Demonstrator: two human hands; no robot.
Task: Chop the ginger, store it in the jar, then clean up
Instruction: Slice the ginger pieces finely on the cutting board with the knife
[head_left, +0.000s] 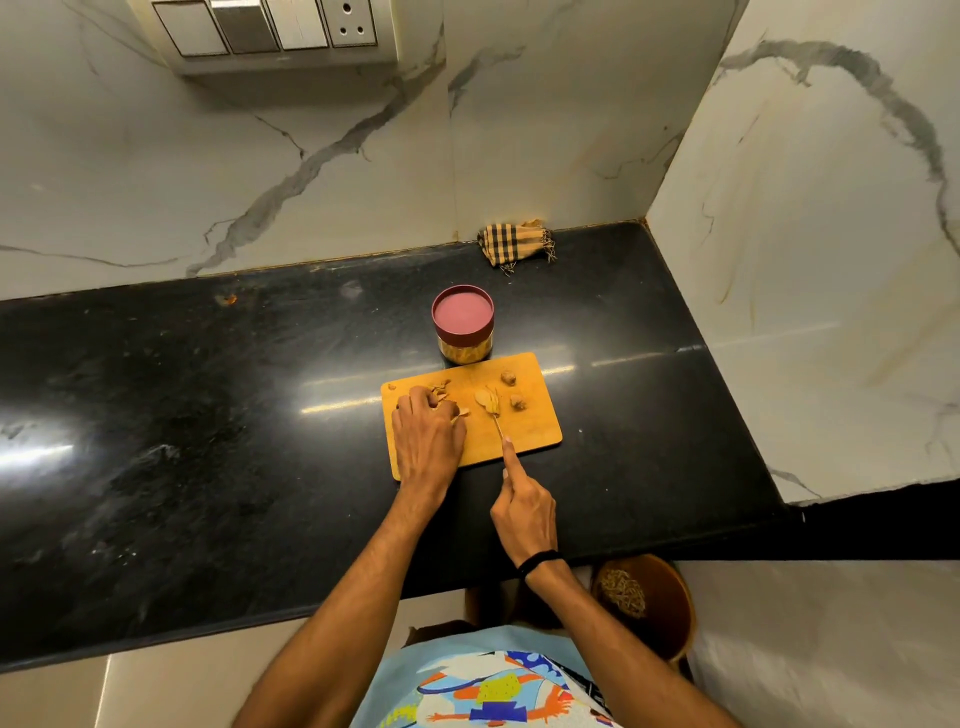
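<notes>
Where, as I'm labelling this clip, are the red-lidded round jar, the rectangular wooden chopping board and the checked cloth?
Red-lidded round jar (462, 314), head view: middle of its lid.
Rectangular wooden chopping board (535, 431), head view: bare right part.
Checked cloth (511, 241), head view: its middle.

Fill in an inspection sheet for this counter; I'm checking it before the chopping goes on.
Surface: black counter, glossy, with an orange smear near the back wall.
Job's things: cutting board with ginger chunks and slices; jar behind it, lid on.
Clutter: checked cloth at the back corner.
Hands: left hand over ginger scraps, fingers curled, grip hidden; right hand holds knife, forefinger along the blade's back.
Cables: nothing seen.
Surroundings: marble walls, switch panel, brown tub below the counter edge.
</notes>
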